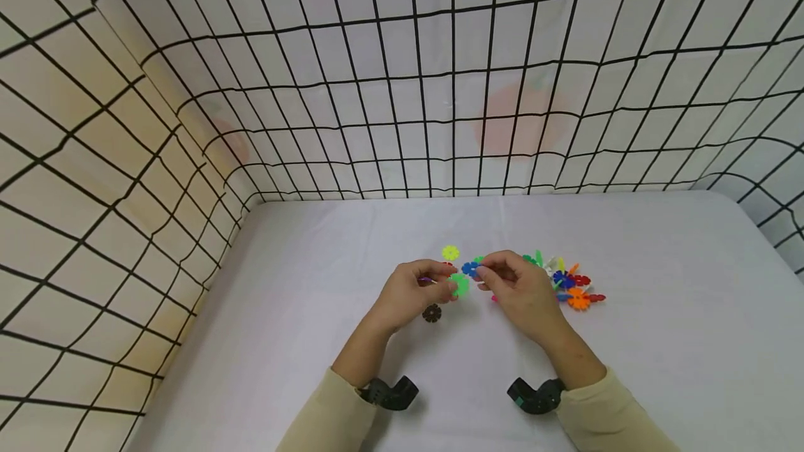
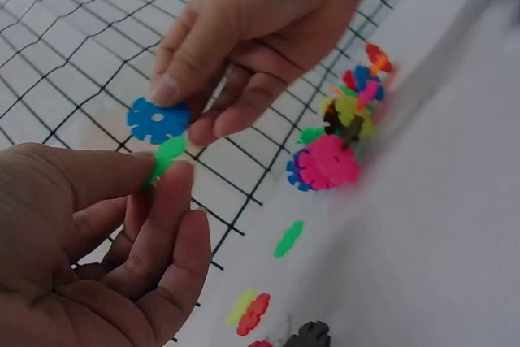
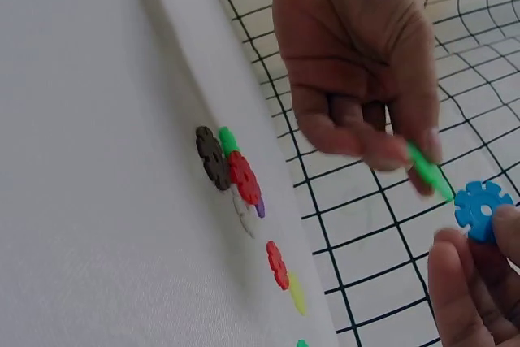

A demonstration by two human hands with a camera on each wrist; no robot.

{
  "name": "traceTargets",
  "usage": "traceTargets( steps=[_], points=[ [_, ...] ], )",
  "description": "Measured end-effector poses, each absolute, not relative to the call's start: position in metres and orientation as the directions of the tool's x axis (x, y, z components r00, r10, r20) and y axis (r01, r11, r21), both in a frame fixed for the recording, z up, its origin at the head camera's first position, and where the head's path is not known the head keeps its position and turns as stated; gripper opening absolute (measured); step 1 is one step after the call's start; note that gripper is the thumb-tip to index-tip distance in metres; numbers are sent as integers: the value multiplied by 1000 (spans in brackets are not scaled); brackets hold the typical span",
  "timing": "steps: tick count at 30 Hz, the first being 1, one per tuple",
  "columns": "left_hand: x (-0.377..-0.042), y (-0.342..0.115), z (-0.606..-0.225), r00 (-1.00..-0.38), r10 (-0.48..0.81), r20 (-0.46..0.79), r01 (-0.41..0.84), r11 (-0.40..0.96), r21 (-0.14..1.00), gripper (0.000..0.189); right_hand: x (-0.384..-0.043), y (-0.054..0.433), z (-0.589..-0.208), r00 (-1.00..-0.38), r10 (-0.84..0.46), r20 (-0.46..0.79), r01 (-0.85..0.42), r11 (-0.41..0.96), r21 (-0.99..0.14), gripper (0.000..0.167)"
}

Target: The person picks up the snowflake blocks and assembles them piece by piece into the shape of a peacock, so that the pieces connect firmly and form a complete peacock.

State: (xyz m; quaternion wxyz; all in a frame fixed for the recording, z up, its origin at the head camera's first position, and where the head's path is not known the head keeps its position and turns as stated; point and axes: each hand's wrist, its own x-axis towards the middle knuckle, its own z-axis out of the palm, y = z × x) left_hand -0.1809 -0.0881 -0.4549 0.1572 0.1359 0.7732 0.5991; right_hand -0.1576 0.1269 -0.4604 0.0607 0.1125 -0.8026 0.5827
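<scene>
Between thumb and forefinger my left hand point(image 1: 411, 291) pinches a green snowflake disc point(image 1: 460, 284), a flat plastic piece with a notched edge. My right hand point(image 1: 520, 291) pinches a blue snowflake disc point(image 2: 158, 121) that has a small centre hole. Both are held up above the table. In the left wrist view the blue disc's lower edge meets the tip of the green one, which is turned edge-on at roughly a right angle to it. The right wrist view shows the green disc's end right at the blue disc's notched rim.
A heap of mixed discs, with an orange disc point(image 1: 578, 299) in front, lies right of my right hand. Around my left hand lie a brown disc point(image 1: 432, 312), a yellow disc point(image 1: 450, 252) and red ones point(image 3: 277, 265). Black wire mesh point(image 1: 453, 75) walls the white table point(image 1: 301, 340).
</scene>
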Motion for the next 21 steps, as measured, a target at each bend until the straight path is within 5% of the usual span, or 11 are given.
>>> traceTargets(
  steps=[9, 21],
  points=[
    [-184, -91, -449, -889, 409, -207, -239, -30, 970, 29, -158, 127, -462, -922, -123, 368, -388, 288, -875, 10],
    [-179, -91, -442, -869, 413, -270, -308, -25, 951, 32, -157, 122, -469, -881, -147, 450, -473, 223, -853, 13]
  ],
)
